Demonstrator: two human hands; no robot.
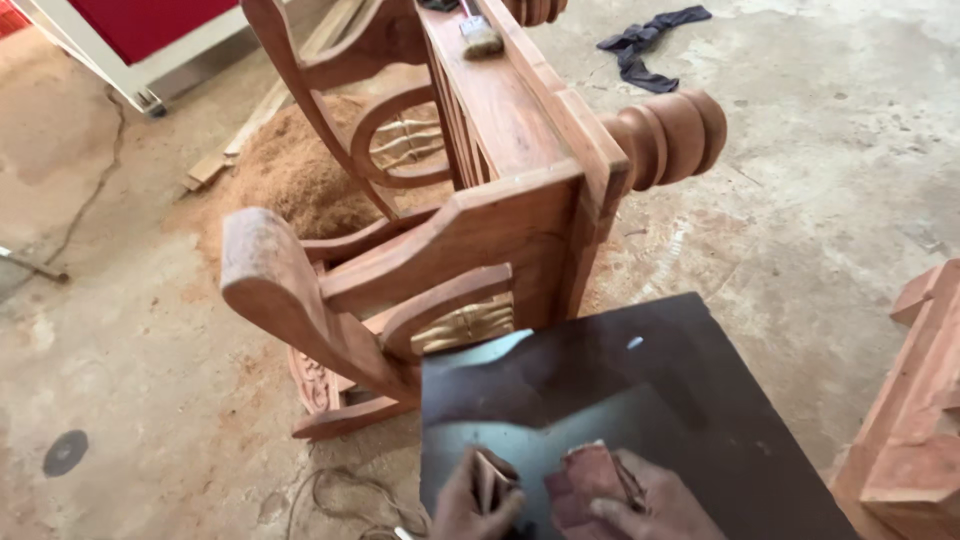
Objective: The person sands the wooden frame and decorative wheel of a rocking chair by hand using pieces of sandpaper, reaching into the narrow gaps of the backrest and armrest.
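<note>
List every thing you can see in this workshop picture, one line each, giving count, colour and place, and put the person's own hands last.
Wooden chair frame: one, reddish brown, tipped on its side, centre.
Brush: one, pale bristles, lying on the frame, top.
Sawdust heap: one, tan, on the floor behind the frame.
Dark board: one, blackish, bottom centre under the hands.
Sandpaper pieces: two, reddish brown, on the board at the hands.
Cloth: one, dark blue, on the floor, top right.
Carved wooden piece: one, reddish, right edge.
Concrete floor: grey, dusty.
Left hand: holds a folded sandpaper piece.
Right hand: rests on the other sandpaper piece.
</note>
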